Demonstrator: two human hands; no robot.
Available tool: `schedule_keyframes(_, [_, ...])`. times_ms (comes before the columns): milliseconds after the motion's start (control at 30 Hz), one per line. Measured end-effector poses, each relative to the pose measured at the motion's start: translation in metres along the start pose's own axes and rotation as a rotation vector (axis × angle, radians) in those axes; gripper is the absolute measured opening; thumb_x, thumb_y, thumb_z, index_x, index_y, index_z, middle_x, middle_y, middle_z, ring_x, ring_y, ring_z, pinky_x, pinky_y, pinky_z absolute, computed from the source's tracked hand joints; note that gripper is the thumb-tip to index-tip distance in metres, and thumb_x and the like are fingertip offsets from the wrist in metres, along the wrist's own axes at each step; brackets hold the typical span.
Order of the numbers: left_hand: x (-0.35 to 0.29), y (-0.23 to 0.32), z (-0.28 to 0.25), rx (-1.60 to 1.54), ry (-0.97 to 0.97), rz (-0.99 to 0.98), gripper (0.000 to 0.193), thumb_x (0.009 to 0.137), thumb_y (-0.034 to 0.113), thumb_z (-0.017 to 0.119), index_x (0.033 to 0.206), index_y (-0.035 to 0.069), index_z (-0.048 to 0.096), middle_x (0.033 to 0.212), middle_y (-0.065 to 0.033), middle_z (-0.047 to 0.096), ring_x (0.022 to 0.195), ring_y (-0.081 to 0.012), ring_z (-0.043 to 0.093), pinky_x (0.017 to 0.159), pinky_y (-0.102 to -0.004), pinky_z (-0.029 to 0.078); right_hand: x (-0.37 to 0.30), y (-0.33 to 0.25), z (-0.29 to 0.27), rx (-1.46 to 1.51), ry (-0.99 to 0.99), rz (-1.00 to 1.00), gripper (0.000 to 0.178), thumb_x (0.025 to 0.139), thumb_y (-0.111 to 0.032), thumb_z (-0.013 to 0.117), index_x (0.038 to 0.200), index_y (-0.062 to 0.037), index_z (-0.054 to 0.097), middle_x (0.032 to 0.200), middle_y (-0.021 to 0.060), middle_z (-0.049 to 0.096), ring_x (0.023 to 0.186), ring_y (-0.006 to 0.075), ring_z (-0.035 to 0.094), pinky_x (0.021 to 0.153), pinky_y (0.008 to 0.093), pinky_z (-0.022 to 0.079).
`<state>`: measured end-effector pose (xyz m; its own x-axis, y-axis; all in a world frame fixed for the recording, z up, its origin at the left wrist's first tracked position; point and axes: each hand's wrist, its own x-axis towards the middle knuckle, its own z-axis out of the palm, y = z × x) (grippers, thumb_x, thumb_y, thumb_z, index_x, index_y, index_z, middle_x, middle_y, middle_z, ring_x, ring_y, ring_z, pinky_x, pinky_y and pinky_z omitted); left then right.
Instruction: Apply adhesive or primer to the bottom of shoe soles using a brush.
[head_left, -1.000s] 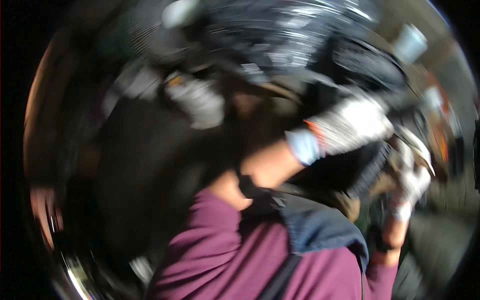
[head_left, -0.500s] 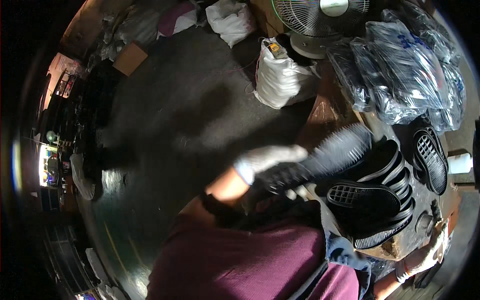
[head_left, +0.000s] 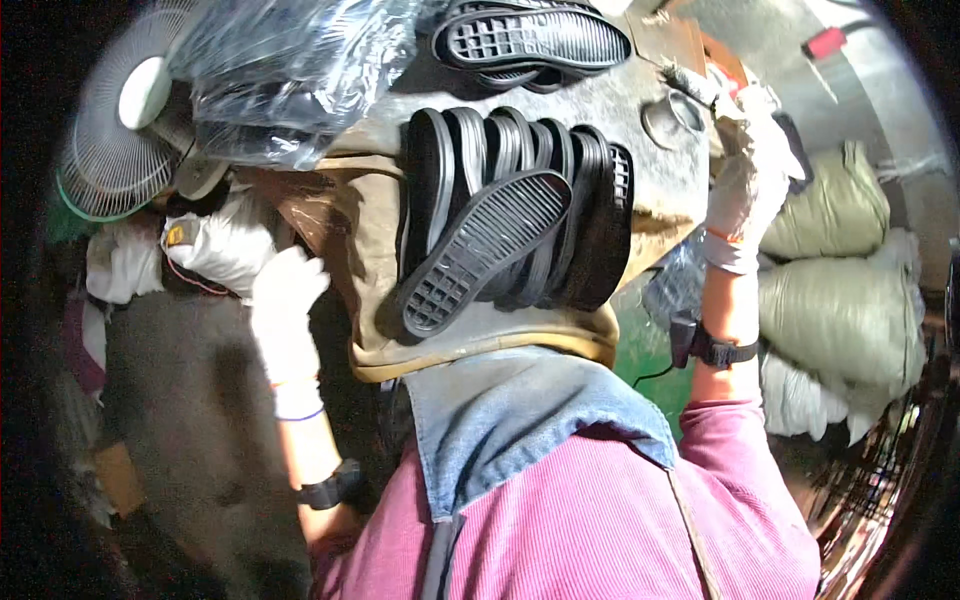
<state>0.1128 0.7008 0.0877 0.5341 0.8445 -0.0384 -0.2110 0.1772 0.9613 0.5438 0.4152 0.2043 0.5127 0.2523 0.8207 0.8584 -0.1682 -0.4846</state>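
Observation:
Several black shoe soles [head_left: 430, 180] stand on edge in a row on the cloth-covered near end of the bench. Another sole [head_left: 487, 250] lies slanted across them, its ribbed and gridded face up. My left hand [head_left: 288, 315], in a white glove, hangs left of the bench, blurred, with fingers apart and nothing in it. My right hand [head_left: 748, 185], also gloved, is closed at the bench's right edge around what looks like a brush; its greyish end [head_left: 688, 85] pokes out near a small metal cup [head_left: 673, 122]. Most of the handle is hidden by the glove.
More soles [head_left: 535, 40] are stacked at the far side of the bench. Clear plastic bags [head_left: 300, 70] of dark items lie at the far left, beside a fan [head_left: 125, 130]. White sacks [head_left: 220, 240] stand on the left floor, green sacks [head_left: 840, 300] on the right.
My view has swung toward the bench. The black sole my left hand was gripping is gone from it, and that hand is now empty. The right hand remains at the bench's right edge.

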Motion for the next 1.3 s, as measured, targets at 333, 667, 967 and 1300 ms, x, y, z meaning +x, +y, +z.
schedule_keyframes(333, [0.001,-0.019,0.124,1.278,-0.474,0.595,0.025,0.086,0.02,0.075,0.105,0.005,0.07,0.111,-0.0158,0.068,0.108,-0.0366,0.062,0.098,-0.0487,0.047,0.015,0.116,-0.055,-0.18,0.024,0.059,0.017,0.089,-0.014,0.07,0.104,-0.0105,0.077,0.096,0.0073,0.076,0.09,0.0242,0.071,0.084,0.0349,0.056])
schedule_keyframes(667, [0.032,0.06,0.151,0.835,-0.474,-0.11,0.039,0.091,0.008,0.067,0.128,-0.001,0.06,0.114,-0.0082,0.065,0.108,-0.0181,0.062,0.094,-0.0315,0.051,0.011,0.177,-0.016,-0.704,-0.415,0.028,0.019,0.088,-0.037,0.065,0.092,-0.024,0.078,0.093,0.0035,0.077,0.081,0.0236,0.07,0.082,0.0408,0.046])
schedule_keyframes(967, [0.031,0.025,0.215,-0.656,-0.682,-0.672,0.095,0.078,0.013,0.071,0.158,-0.008,0.024,0.156,-0.0288,0.041,0.139,-0.0427,0.049,0.109,-0.075,0.04,-0.006,0.197,-0.021,-0.356,0.02,0.075,0.026,0.098,-0.021,0.056,0.11,-0.0114,0.077,0.107,0.0128,0.075,0.096,0.0275,0.072,0.088,0.0376,0.056])
schedule_keyframes(1300, [0.048,0.009,0.287,-1.095,-0.858,-0.867,0.082,0.101,0.054,0.056,0.159,0.001,0.031,0.157,-0.0217,0.043,0.133,-0.0456,0.054,0.103,-0.0727,0.047,-0.025,0.189,-0.045,0.5,0.395,0.61,0.017,0.097,-0.003,0.062,0.111,0.0019,0.071,0.097,0.0059,0.07,0.083,0.0137,0.064,0.075,0.0254,0.054])
